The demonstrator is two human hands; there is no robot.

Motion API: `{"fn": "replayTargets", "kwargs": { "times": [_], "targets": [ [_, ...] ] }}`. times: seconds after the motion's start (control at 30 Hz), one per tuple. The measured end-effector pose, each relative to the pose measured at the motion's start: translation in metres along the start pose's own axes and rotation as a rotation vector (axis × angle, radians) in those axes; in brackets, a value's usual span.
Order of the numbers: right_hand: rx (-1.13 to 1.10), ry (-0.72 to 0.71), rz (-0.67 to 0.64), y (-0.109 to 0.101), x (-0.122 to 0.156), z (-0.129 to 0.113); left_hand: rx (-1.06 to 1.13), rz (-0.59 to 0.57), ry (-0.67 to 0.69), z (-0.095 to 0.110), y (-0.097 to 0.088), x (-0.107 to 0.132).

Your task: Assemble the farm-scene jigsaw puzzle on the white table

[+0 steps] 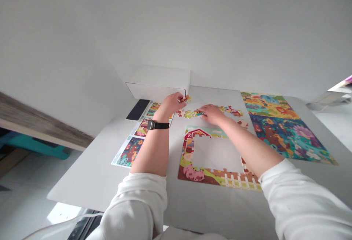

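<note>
My left hand (173, 103), with a black-strapped watch on its wrist, is raised in front of the white box, its fingers closed around a few jigsaw puzzle pieces (182, 101). Over a loose row of puzzle pieces (189, 114) lies my right hand (212, 113), fingers bent down and gripping a piece with some blue on it; its fingertips are partly hidden. More pieces (233, 112) spread to the right of that hand. Nearer to me is a partly assembled farm puzzle (192, 174), a border with barn, pig and white fence around a bare middle. My right forearm covers part of its right side.
A white box (159, 76) stands against the wall. Beside it are a dark phone (138, 109) and a printed picture sheet (132, 150), partly behind my left arm. Two finished-looking animal pictures, yellow (268, 106) and dark blue (288, 137), lie on the right.
</note>
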State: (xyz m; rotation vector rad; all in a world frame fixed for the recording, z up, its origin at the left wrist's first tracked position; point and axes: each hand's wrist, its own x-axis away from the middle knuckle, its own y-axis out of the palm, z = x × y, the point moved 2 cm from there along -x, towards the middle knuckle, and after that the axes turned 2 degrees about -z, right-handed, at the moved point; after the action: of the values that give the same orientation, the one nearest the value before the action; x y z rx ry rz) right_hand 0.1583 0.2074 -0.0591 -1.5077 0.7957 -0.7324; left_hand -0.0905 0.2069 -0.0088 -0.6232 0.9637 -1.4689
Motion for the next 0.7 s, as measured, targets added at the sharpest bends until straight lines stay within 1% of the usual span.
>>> {"fn": "replayTargets", "kwargs": {
  "times": [0.13,0.23,0.33,0.4,0.5,0.6,0.7],
  "targets": [
    [-0.009,-0.011,-0.026,0.001,0.003,0.002,-0.084,-0.063,0.027,0.002,0.01,-0.002],
    [-0.029,-0.012,-0.02,0.001,0.008,0.012,-0.087,-0.102,0.062,0.002,0.016,-0.002],
    [-0.072,0.012,0.025,-0.001,0.016,0.033,-0.098,-0.159,0.067,0.002,0.026,-0.003],
    [-0.101,0.063,0.065,-0.003,0.024,0.05,-0.156,-0.183,0.068,0.002,0.035,-0.004],
    [-0.152,0.146,0.067,-0.007,0.038,0.073,-0.249,-0.201,0.078,0.001,0.048,-0.009],
    [-0.337,0.241,0.063,-0.012,0.058,0.091,-0.272,-0.227,0.084,0.002,0.056,-0.012],
    [-0.593,0.341,0.133,-0.017,0.077,0.103,-0.261,-0.205,0.098,0.006,0.059,-0.012]
  ]
}}
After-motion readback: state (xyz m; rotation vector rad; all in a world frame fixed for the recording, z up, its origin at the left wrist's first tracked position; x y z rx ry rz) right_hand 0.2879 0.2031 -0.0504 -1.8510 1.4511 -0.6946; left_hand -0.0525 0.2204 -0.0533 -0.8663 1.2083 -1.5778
